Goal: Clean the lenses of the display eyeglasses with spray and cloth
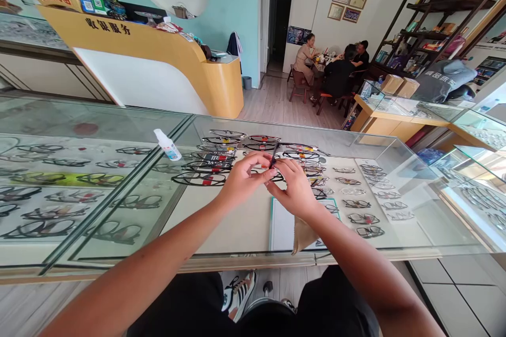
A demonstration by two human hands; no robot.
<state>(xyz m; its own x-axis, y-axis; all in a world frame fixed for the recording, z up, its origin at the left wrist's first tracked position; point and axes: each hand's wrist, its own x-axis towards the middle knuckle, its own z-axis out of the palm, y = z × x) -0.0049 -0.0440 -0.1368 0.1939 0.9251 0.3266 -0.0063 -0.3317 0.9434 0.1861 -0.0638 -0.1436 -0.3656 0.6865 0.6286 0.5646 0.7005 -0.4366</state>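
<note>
Above the glass counter, both of my hands are closed on a pair of dark-framed glasses, seen nearly edge-on. The fingers of my left hand pinch it from the left. My right hand grips it from the other side, covering part of the frame. Several glasses lie in rows beneath and beyond my hands, some with red tags. Under my right wrist is a brown cloth, partly over a white sheet with a teal border. To the left stands a small white bottle, leaning in this view.
The glass display counter spans the view, with more glasses inside. Beyond it are a yellow cash desk, three people seated around a table at the back, and a dark shelf unit. Other display cases line the right side.
</note>
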